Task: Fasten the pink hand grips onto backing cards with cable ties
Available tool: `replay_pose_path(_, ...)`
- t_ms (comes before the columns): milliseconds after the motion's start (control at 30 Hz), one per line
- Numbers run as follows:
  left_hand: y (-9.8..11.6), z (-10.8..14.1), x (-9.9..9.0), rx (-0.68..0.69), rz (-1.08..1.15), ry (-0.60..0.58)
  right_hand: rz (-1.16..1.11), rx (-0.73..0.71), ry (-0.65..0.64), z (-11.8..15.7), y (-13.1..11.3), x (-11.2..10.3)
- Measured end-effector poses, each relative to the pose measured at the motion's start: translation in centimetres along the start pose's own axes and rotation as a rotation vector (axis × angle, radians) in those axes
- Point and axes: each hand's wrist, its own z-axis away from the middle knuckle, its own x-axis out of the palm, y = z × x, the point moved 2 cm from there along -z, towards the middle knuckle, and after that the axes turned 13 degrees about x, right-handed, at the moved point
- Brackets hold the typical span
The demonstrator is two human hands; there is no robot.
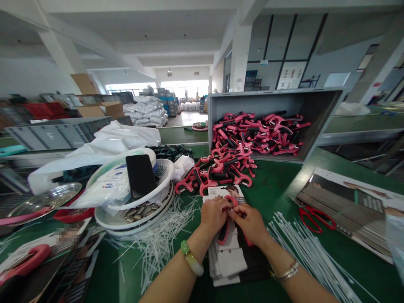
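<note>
In the head view, my left hand (215,215) is closed on the upper end of a pink-and-black hand grip (223,232), which lies over a printed backing card (241,194). My right hand (251,222) meets it there, its thumb and fingers pinched together; whatever is between them is too small to make out. Beneath both wrists is a stack of cards (232,261) with white flaps. Loose white cable ties lie to either side: a tangled heap (162,242) at left and a straighter bundle (311,254) at right.
Many pink-and-black hand grips (259,134) spill from a tipped grey crate (318,126). White bowls (104,219) with metal parts and a dark phone (141,176) stand left. Red-handled scissors (317,219) lie beside stacked cards (350,210) at right.
</note>
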Motion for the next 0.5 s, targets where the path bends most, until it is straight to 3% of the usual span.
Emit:
replay_pose_path(200, -0.6, 0.4, -0.2, 0.109, 0.195, 0.011, -0.063, 0.140, -0.127, -0.7, -0.6, -0.4)
replay_pose_path(367, -0.5, 0.7, -1.3, 0.078, 0.372, -0.031, -0.028, 0.145, -0.152, -1.6, -0.6, -0.3)
replay_pose_path(500, -0.6, 0.3, -1.2, 0.033, 0.358, -0.028, -0.019, 0.134, -0.118, -1.7, -0.2, 0.0)
